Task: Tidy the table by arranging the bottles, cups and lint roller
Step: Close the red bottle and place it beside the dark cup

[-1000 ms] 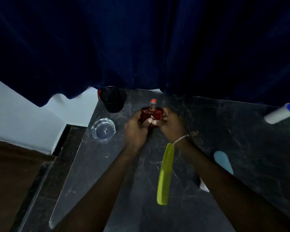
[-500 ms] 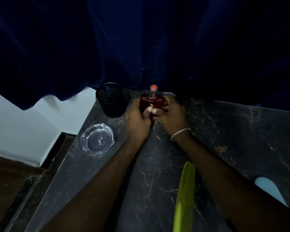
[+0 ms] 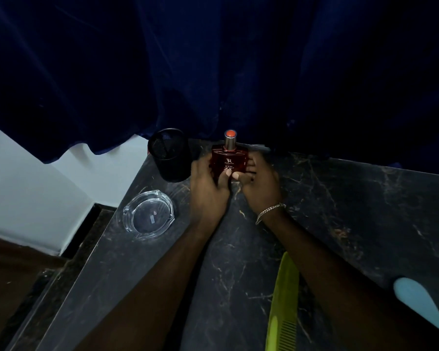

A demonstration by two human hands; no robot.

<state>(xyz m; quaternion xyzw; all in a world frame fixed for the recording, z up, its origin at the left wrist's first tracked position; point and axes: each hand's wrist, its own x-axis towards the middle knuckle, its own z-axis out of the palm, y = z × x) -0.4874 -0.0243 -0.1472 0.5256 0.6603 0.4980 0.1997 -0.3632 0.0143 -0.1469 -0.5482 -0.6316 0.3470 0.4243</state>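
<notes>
Head view: left hand point(image 3: 208, 188) and right hand point(image 3: 260, 182) both grip red perfume bottle point(image 3: 229, 160), upright at far edge of dark marble table point(image 3: 365, 198), against blue curtain point(image 3: 213, 59). Black mesh cup point(image 3: 169, 154) just left; glass ashtray point(image 3: 148, 215) nearer; green comb point(image 3: 281, 307) near right forearm.

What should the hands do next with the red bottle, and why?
Probably release it. The red bottle is upright at the back edge of the table, beside the black mesh cup, and the left hand and right hand grip its sides. It looks placed, so opening both hands seems next.
</notes>
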